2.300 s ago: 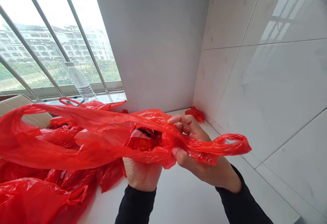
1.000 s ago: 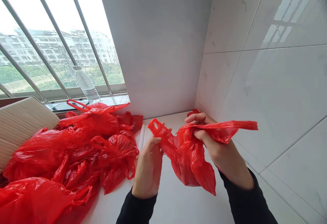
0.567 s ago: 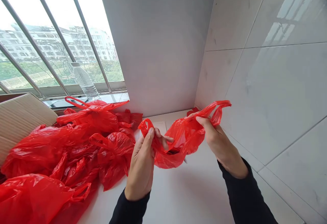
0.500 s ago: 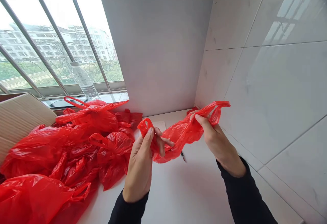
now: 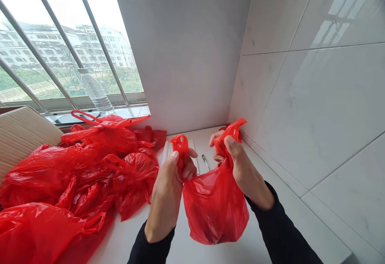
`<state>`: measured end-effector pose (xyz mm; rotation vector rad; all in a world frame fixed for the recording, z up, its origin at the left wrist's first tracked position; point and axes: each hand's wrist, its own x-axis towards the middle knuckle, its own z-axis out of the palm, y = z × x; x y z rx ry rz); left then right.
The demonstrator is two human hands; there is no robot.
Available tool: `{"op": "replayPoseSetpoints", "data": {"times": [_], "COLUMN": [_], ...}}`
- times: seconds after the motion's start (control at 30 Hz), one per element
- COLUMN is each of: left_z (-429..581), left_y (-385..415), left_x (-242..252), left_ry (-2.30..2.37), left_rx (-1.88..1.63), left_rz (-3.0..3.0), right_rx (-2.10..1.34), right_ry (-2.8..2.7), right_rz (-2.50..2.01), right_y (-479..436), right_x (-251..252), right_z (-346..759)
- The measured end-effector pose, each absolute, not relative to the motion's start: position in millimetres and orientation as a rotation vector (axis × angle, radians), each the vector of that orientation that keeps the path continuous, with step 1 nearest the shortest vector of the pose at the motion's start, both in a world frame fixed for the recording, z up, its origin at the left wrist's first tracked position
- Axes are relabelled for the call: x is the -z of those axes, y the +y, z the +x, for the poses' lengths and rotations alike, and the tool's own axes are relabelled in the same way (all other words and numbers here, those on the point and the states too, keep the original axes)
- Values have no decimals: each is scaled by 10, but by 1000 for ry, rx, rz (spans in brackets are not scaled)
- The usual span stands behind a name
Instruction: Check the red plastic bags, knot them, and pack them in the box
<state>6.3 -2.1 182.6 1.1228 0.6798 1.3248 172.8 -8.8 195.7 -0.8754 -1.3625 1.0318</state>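
A red plastic bag (image 5: 215, 208) hangs between my hands over the white table, its body drooping and slightly puffed out. My left hand (image 5: 171, 175) is closed around one handle, with a loop of red film poking up above the thumb. Around the other handle my right hand (image 5: 231, 151) is closed, and a twisted end sticks out past its fingers. Between the hands the bag's mouth sags. Behind it, a pen (image 5: 206, 162) lies on the table next to a pale flat pad (image 5: 192, 155), which my left fingers partly cover.
Many crumpled red plastic bags (image 5: 90, 167) are heaped on the left. A cardboard box (image 5: 27, 135) stands beyond them. On the sill by the barred window is a clear water bottle (image 5: 95, 91). Tiled wall (image 5: 325, 115) borders the table (image 5: 288, 224) on the right.
The bag was stretched sideways between my hands; now its body hangs down below them. My right hand has moved left, closer to my left hand. More of the pen shows.
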Motion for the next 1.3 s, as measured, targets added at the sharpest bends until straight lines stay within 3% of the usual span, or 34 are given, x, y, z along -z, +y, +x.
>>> {"op": "replayPoseSetpoints", "data": {"times": [0.37, 0.8, 1.3], "left_z": [28, 54, 100], "left_y": [34, -35, -13], "left_x": [-1825, -1823, -1821], "left_ry": [859, 784, 882], "left_rx": [-1218, -1138, -1167], "left_rz": [1220, 1348, 1334], "right_rx": [-835, -1128, -983], "right_ry": [-1522, -1655, -1750], "right_rz": [-987, -812, -993], "right_y": [1, -77, -64], "right_x": [-1881, -1960, -1967], "right_z": [1729, 1677, 1754]}}
